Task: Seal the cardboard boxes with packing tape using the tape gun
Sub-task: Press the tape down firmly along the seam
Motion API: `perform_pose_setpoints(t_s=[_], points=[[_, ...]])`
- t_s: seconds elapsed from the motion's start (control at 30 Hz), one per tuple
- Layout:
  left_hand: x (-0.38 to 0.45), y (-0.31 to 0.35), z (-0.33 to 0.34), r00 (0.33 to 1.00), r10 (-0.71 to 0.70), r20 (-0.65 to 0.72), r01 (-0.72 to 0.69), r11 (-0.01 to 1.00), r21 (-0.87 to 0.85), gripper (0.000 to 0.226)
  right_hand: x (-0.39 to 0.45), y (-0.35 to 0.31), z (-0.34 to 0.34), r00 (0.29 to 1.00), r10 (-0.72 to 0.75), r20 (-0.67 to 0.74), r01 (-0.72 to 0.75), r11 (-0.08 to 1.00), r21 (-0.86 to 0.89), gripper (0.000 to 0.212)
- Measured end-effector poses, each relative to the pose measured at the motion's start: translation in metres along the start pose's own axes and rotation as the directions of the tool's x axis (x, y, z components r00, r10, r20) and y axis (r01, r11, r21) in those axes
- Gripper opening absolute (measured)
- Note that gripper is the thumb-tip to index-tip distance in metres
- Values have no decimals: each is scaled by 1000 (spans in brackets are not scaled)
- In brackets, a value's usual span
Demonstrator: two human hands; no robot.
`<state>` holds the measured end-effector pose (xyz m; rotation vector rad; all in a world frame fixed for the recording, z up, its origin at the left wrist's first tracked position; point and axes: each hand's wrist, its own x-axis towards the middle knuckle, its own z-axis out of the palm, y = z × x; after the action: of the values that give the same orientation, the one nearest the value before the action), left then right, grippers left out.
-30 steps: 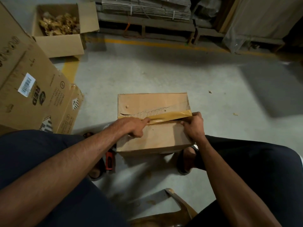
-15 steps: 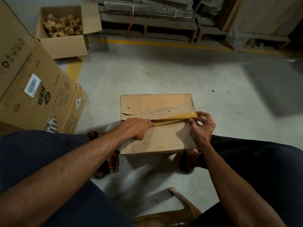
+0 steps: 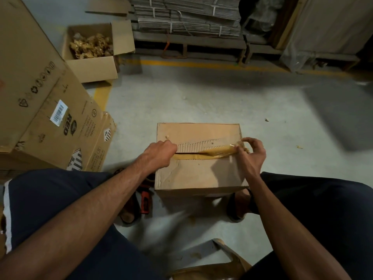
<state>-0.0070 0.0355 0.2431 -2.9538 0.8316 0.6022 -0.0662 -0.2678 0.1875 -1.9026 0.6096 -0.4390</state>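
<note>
A small cardboard box stands on the floor between my knees. A strip of brown packing tape runs along its top seam, with torn corrugated paper showing beside it. My left hand rests as a loose fist on the left end of the seam, holding the box top down. My right hand pinches the right end of the tape at the box's right edge, lifted slightly off the cardboard. A red and black tape gun lies on the floor left of the box, partly hidden by my left arm.
A large printed carton leans at the left. An open box of brown scraps stands behind it. Bundled flat cardboard on a pallet fills the back. A wooden chair edge shows at the bottom. My sandalled feet flank the box.
My right hand has moved right to the box's edge and lifted the tape end. My left hand has slid left along the seam. The camera has tilted up a little.
</note>
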Motion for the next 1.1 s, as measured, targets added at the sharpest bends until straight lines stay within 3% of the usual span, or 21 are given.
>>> perform_pose_setpoints(t_s=[0.07,0.13,0.2,0.3,0.37,0.53,0.63,0.77,0.9,1.03,1.1], points=[[-5,-11,-7,998,-65,-9,65,997,-34,17,9,-1,1,977,146,-156,-135,987,82,30],[-9,-21,-10,990,-136,-22,135,989,-60,12,18,-4,0,900,362,-242,-328,929,171,29],[-11,-28,-9,971,-238,-36,229,959,-168,10,21,-4,-1,826,503,-254,-460,862,211,27],[-16,-34,-8,907,-419,32,388,806,-448,38,20,-3,-3,758,617,-210,-600,786,145,36],[-21,-34,-6,870,-478,124,466,710,-528,52,17,-4,-2,734,663,-149,-655,748,106,46],[-18,-23,10,899,-411,152,425,737,-526,19,14,-7,3,832,507,-226,-476,861,179,20],[-16,-17,3,904,-403,140,421,785,-455,24,17,-13,6,876,421,-235,-368,899,240,17],[-13,-10,-6,906,-417,78,423,871,-249,22,23,-42,8,970,211,-122,-184,962,200,25],[-9,-6,-18,905,-423,44,422,878,-229,23,23,-65,3,989,140,-57,-125,969,213,22],[-11,-7,-19,890,-456,-6,439,860,-260,50,16,-102,-3,994,93,60,-107,952,288,19],[-8,-6,-18,927,-363,-98,328,908,-261,79,9,-137,-4,984,-31,176,-27,947,320,20]])
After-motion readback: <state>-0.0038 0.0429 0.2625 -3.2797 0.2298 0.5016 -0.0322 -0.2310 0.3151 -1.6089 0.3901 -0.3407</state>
